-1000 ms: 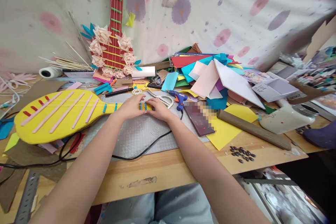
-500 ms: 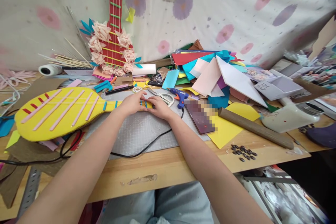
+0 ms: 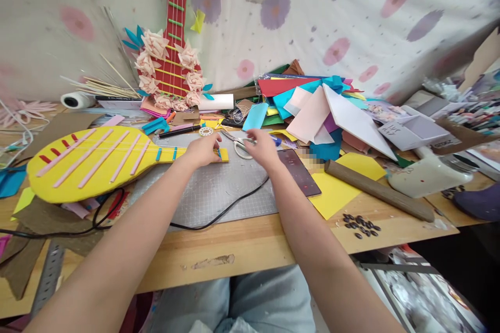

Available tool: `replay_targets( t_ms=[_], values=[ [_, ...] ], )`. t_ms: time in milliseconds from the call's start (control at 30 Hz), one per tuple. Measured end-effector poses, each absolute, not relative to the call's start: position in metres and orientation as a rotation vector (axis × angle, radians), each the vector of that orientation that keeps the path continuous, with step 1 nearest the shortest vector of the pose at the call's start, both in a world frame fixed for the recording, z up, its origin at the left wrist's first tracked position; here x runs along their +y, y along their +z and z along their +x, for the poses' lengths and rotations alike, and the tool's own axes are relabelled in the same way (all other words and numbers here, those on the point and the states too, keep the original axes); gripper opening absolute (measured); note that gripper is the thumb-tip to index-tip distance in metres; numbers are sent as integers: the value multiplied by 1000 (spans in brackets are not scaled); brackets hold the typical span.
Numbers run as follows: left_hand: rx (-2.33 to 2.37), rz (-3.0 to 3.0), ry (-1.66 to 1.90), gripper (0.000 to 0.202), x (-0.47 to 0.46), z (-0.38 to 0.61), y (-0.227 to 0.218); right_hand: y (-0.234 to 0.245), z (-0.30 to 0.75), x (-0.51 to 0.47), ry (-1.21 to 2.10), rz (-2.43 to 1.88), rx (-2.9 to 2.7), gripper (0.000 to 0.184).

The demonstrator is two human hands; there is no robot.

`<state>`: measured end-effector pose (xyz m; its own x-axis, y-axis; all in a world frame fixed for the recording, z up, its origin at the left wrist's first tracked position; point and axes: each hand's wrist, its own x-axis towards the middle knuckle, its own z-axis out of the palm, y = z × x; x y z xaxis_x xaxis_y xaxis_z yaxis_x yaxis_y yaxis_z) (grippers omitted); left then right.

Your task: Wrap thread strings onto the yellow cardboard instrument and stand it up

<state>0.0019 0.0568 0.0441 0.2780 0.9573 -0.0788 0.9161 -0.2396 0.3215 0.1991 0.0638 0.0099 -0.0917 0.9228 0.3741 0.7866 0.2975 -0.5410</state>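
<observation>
A yellow foam guitar (image 3: 86, 162) with pink strips lies flat on the grey cutting mat (image 3: 219, 192), its narrow neck pointing right. My left hand (image 3: 203, 150) rests on the end of that neck, fingers curled and pressing it down. My right hand (image 3: 262, 146) hovers just right of the neck, over the blue glue gun (image 3: 275, 140), which it mostly hides. Its fingers are bent and apart, and nothing shows in them. White-handled scissors (image 3: 241, 145) lie between the two hands.
A red guitar with paper flowers (image 3: 172, 70) leans on the cloth wall. Behind lie a heap of coloured foam sheets (image 3: 312, 106), a phone (image 3: 299, 171), a wooden stick (image 3: 378, 191), dark seeds (image 3: 361, 227), a white jug (image 3: 427, 174) and a black cable (image 3: 219, 213).
My right hand has lifted off the guitar neck and moved right to the glue gun. The left hand stays on the neck. The view has shifted slightly.
</observation>
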Motion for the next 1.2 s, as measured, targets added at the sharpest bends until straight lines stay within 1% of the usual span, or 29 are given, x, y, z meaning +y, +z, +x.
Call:
replay_targets(
  t_ms=[100,200,333,433,600,733,800,867,933,1000,1067,1133,1200],
  values=[
    [1730,2253,157,52,54,5,48,16,224,66,161,-1887,-1605,24],
    [1752,2272,130,50,55,6,47,11,239,68,106,-2072,-1628,29],
    [1750,2322,95,49,56,7,45,2,238,69,102,-2174,-1698,35],
    [1740,2348,101,49,55,7,44,1,234,70,95,-2183,-1675,37],
    [1711,2366,148,46,54,5,40,12,237,68,88,-2121,-1531,34],
    [1683,2325,187,46,55,4,38,23,236,62,-28,-1938,-1423,28],
    [1672,2309,222,47,55,4,37,26,232,62,-35,-1805,-1357,29],
    [1676,2299,245,48,55,4,36,26,226,65,80,-1672,-1242,35],
    [1685,2282,264,48,54,4,36,22,220,70,344,-1542,-1087,40],
    [1699,2253,291,51,54,3,36,17,214,75,700,-1394,-967,38],
    [1707,2222,318,55,54,3,36,11,209,79,981,-1260,-911,33],
    [1702,2209,322,55,55,3,35,6,205,80,1088,-1180,-888,32],
    [1684,2213,312,52,57,3,35,4,204,80,1059,-1145,-870,35]
  ],
)
